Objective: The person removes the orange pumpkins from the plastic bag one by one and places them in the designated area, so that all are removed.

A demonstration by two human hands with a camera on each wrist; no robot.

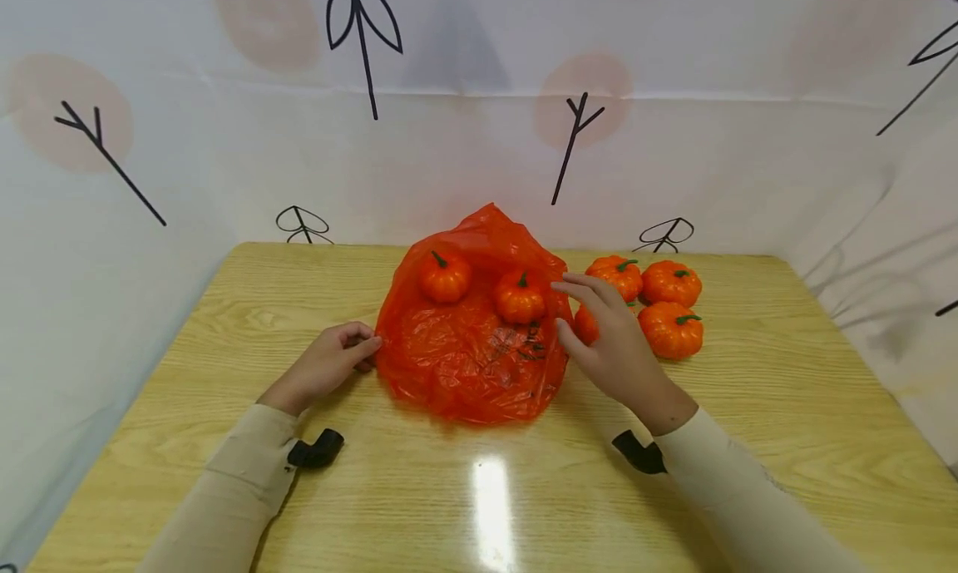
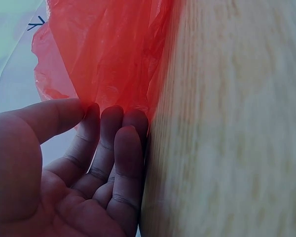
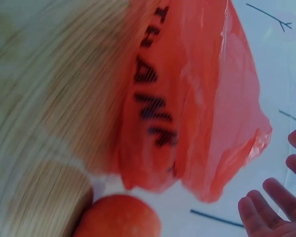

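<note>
A red plastic bag (image 1: 464, 365) lies spread open at the middle of the table, with two small orange pumpkins inside, one at the left (image 1: 445, 278) and one at the right (image 1: 520, 298). My left hand (image 1: 333, 361) pinches the bag's left edge between thumb and index finger, seen close up in the left wrist view (image 2: 84, 163). By the bag's right rim, my right hand (image 1: 609, 344) is held with fingers apart and loosely bent, holding nothing. In the right wrist view its fingers (image 3: 274, 197) stand apart from the bag, which bears black lettering.
Several more orange pumpkins (image 1: 671, 330) sit on the wooden table (image 1: 786, 390) right of the bag, one partly hidden behind my right hand. A white cloth (image 1: 464, 157) with black line drawings hangs along the back. Black curved pieces (image 1: 318, 450) show beside both wrists.
</note>
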